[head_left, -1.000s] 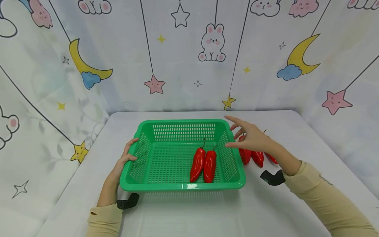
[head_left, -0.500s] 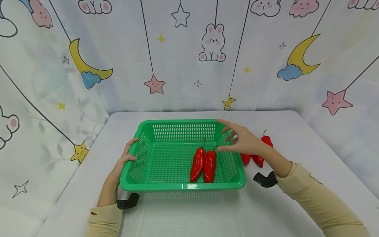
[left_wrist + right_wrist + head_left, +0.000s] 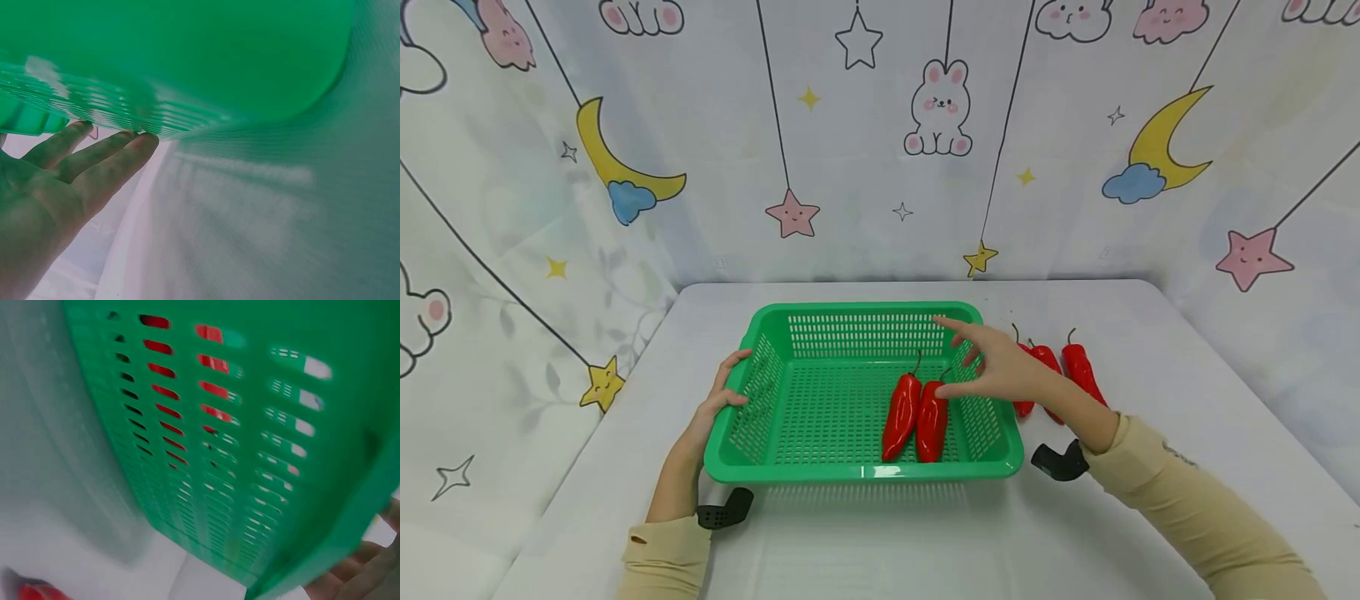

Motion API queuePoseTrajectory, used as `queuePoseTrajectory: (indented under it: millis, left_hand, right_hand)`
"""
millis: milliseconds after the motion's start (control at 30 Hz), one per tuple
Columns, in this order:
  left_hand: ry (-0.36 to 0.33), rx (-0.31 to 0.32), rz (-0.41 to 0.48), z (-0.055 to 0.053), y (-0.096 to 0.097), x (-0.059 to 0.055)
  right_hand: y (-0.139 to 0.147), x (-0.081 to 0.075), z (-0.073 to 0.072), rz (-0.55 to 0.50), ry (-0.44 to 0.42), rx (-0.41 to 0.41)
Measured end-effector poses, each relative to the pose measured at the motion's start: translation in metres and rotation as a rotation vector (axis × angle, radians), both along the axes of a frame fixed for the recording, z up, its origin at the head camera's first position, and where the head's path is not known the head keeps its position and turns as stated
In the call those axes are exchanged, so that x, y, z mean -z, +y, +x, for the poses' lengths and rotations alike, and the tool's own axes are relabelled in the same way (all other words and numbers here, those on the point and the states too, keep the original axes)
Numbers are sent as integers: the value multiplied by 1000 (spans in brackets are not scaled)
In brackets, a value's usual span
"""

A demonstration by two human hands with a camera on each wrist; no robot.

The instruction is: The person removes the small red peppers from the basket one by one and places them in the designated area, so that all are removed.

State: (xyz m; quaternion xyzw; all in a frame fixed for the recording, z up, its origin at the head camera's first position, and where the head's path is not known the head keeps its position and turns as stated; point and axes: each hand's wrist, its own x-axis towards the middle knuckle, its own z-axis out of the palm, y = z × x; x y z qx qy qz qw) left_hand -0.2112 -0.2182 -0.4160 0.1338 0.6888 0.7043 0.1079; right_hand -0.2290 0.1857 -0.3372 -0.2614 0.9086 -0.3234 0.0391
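My left hand is at the green plastic basket's left rim, with the forefinger and thumb at its edge. Straight fingertips touch the outer slotted wall in the left wrist view. Reaching over the basket's right side, my right hand has thumb and fingers spread, with nothing between them. Inside the basket two glossy red chili peppers lie side by side, a left pepper and a right pepper. The right thumb tip overlaps the right pepper's top in the head view.
Three more red peppers lie on the white table right of the basket, the outermost pepper apart from the others. My right forearm partly covers them. A patterned curtain hangs behind the table.
My right hand has moved left and slightly nearer, from above the peppers on the table to over the basket's right side. The left hand and basket have stayed still.
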Motion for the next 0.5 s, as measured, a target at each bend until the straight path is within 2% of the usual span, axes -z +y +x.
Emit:
queuePoseTrajectory:
  millis: [500]
  left_hand:
    - [-5, -14, -15, -1, 1, 0]
  right_hand:
    - [-21, 22, 3, 127, 44, -16]
